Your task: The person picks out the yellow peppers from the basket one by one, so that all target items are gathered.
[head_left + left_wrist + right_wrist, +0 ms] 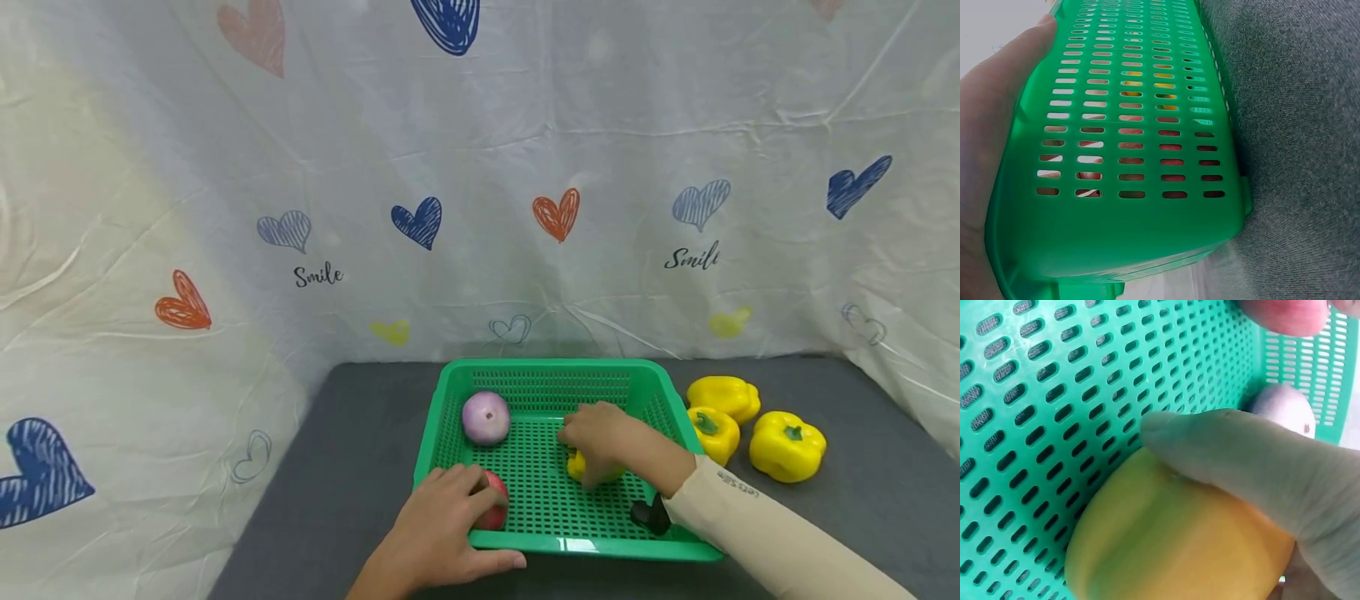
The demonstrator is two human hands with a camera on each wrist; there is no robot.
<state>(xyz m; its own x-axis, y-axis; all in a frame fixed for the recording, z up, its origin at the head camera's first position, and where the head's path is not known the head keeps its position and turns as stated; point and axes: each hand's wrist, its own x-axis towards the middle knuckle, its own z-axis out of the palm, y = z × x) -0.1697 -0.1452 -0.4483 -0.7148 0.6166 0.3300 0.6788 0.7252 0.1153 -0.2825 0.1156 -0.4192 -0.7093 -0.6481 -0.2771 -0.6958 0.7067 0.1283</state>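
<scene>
A green plastic basket (555, 365) with slotted walls stands on the dark table. My right hand (603, 437) is inside it, gripping a yellow bell pepper (1172, 544) low over the slotted floor; a green streak shows on the pepper's side. At the near left corner my left hand (442, 525) grips the basket's rim, thumb outside the front wall and fingers reaching inside. Those fingers partly cover a round red fruit (493, 507) in that corner; whether they press on it I cannot tell. A pale purple onion (486, 419) lies in the far left part of the basket.
Right of the basket, three more yellow bell peppers (787, 447) rest on the dark grey tabletop (322, 492). Behind the table hangs a pale curtain (480, 283) printed with hearts. A small black device (651, 515) sits by my right wrist.
</scene>
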